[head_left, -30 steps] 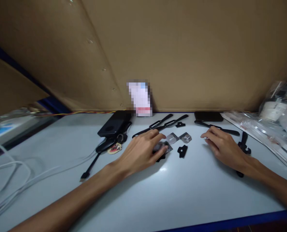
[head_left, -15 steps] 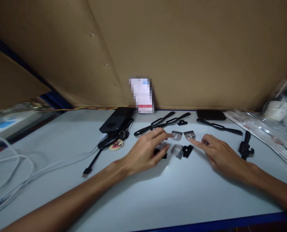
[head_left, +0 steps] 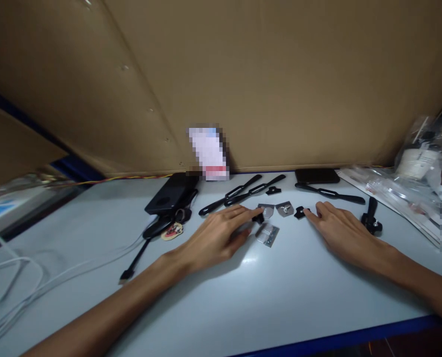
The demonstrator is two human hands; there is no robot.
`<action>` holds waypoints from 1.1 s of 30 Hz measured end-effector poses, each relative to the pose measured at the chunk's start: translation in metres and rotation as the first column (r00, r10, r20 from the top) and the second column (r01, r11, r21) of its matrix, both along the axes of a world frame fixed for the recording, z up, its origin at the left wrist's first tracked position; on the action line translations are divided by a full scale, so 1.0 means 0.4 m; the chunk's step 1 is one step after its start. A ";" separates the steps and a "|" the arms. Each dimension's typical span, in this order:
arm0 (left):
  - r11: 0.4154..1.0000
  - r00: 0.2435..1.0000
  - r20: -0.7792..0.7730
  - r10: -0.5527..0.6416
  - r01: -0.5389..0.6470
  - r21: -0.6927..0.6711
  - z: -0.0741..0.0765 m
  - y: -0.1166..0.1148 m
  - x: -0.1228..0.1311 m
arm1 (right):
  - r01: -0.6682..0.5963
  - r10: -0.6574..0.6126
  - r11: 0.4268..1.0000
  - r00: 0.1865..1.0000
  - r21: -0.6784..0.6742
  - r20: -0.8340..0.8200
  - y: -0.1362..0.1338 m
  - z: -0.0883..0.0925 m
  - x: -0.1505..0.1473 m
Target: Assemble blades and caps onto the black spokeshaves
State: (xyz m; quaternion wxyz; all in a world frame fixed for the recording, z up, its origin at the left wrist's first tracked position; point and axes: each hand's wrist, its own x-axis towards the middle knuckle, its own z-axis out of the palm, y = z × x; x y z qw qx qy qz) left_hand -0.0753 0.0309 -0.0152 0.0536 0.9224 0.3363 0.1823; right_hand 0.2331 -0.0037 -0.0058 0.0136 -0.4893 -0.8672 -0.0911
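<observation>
head: flat, notched black plates [head_left: 299, 213]

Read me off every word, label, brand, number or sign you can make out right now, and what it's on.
Nothing here is legible.
Propped screen: pixelated, unreadable.
White container in the clear bag: marks on it, too small and blurred to read.
Round tag: printed design, no readable words.
White box at left: blue patch, too blurred to read.
Metal plates and black plates: no lettering visible.
</observation>
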 end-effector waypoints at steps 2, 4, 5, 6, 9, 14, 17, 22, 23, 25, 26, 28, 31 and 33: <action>0.999 0.998 0.045 -0.038 0.039 -0.026 -0.003 -0.005 0.006 | 0.000 0.000 1.000 1.000 -0.002 0.005 -0.007 -0.003 -0.003; 0.998 0.995 0.081 -0.063 0.065 -0.019 0.000 -0.012 0.013 | -0.002 0.002 1.000 1.000 -0.031 -0.017 -0.011 0.000 -0.010; 0.997 0.992 0.096 -0.079 0.080 -0.012 0.003 -0.017 0.017 | -0.009 0.007 0.999 0.999 -0.054 -0.038 -0.011 0.004 -0.013; 0.995 0.989 0.108 -0.099 0.099 -0.002 0.006 -0.021 0.020 | -0.025 0.018 0.996 0.997 -0.083 -0.074 -0.009 0.008 -0.017; 0.986 0.982 0.095 -0.166 0.163 0.032 0.016 -0.035 0.028 | -0.133 0.072 0.977 0.943 -0.167 -0.325 0.006 0.017 -0.020; 0.978 0.978 0.008 -0.210 0.210 0.002 0.021 -0.056 0.046 | -0.123 0.047 0.988 0.824 -0.098 -0.565 0.046 0.013 -0.003; 0.972 0.972 0.023 -0.234 0.235 -0.010 0.016 -0.059 0.050 | -0.070 0.025 0.996 0.840 -0.063 -0.543 0.067 0.000 0.011; 0.995 0.991 0.100 -0.090 0.084 0.060 -0.001 -0.018 0.027 | -0.036 0.028 0.999 0.897 -0.008 -0.441 0.087 -0.018 0.023; 0.997 0.996 0.088 -0.004 -0.003 0.078 -0.006 -0.002 0.018 | -0.030 0.037 0.999 0.911 0.022 -0.411 0.087 -0.019 0.023; 0.982 0.988 0.032 0.149 -0.152 0.111 -0.020 0.032 -0.001 | -0.034 0.063 0.996 0.922 0.083 -0.383 0.083 -0.017 0.018; 0.976 0.984 0.002 0.180 -0.179 0.124 -0.028 0.048 -0.010 | -0.047 0.085 0.993 0.918 0.105 -0.388 0.077 -0.014 0.012; 0.972 0.979 -0.037 0.202 -0.196 0.127 -0.041 0.071 -0.023 | -0.105 0.144 0.988 0.895 0.113 -0.423 0.057 -0.005 -0.004; 0.972 0.980 -0.035 0.198 -0.192 0.136 -0.049 0.085 -0.029 | -0.242 0.240 0.969 0.856 0.056 -0.458 0.010 0.013 -0.040; 0.969 0.978 -0.022 0.205 -0.200 0.146 -0.044 0.082 -0.025 | -0.329 0.298 0.944 0.855 0.001 -0.425 -0.022 0.020 -0.062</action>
